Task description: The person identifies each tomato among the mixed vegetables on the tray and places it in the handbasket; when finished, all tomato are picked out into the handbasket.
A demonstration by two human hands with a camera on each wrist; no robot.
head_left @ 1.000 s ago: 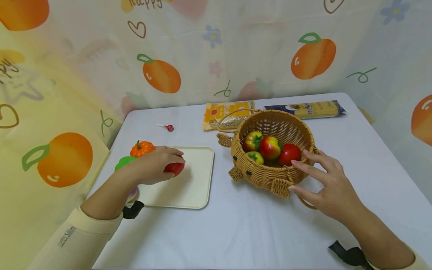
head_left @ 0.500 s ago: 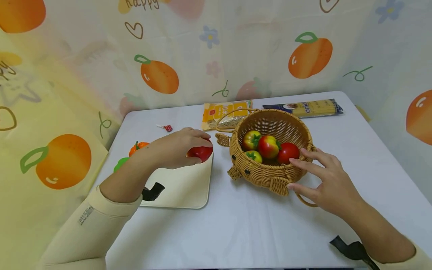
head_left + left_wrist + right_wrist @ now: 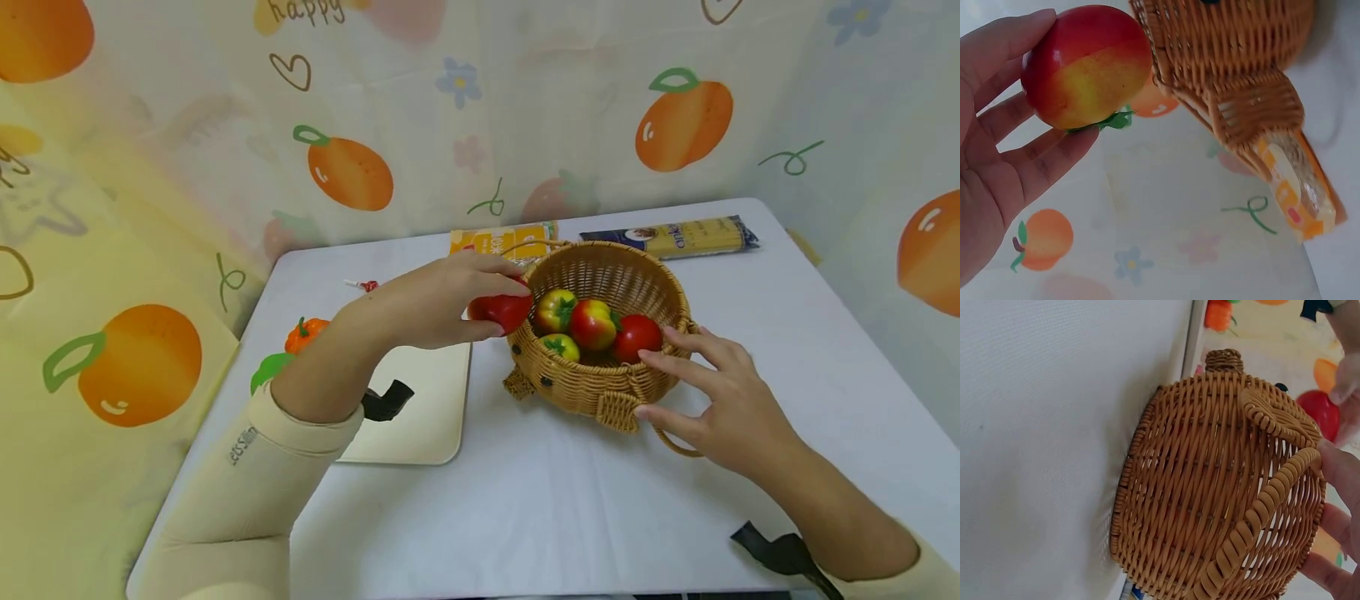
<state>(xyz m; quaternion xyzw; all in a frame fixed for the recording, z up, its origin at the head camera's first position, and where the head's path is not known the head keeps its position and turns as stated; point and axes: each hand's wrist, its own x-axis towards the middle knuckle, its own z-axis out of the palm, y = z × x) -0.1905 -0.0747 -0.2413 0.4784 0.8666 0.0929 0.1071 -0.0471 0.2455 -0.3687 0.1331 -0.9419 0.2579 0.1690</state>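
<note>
My left hand (image 3: pixel 442 300) grips a red-and-yellow tomato (image 3: pixel 1088 65) with a green leafy calyx, thumb on one side and fingers on the other. In the head view it is raised at the left rim of a brown wicker basket (image 3: pixel 585 392) shaped like an animal. Inside the basket lie a red tomato (image 3: pixel 639 337), a red-and-yellow one (image 3: pixel 592 324) and two greenish-yellow ones (image 3: pixel 556 312). My right hand (image 3: pixel 723 400) holds the basket's right side, fingertips at the rim and thumb lower on the outside. The right wrist view shows the basket's woven wall and handle.
A cream tray (image 3: pixel 427 408) lies at left, partly under my left arm. Beside it are an orange toy pumpkin (image 3: pixel 302 335) and a green item (image 3: pixel 268 369). Behind are a lollipop (image 3: pixel 367 286), a yellow bag (image 3: pixel 510 239) and a long noodle packet (image 3: pixel 690 239).
My left hand has carried the tomato from above the tray up and rightward to the basket's left rim. The right hand has stayed at the basket.
</note>
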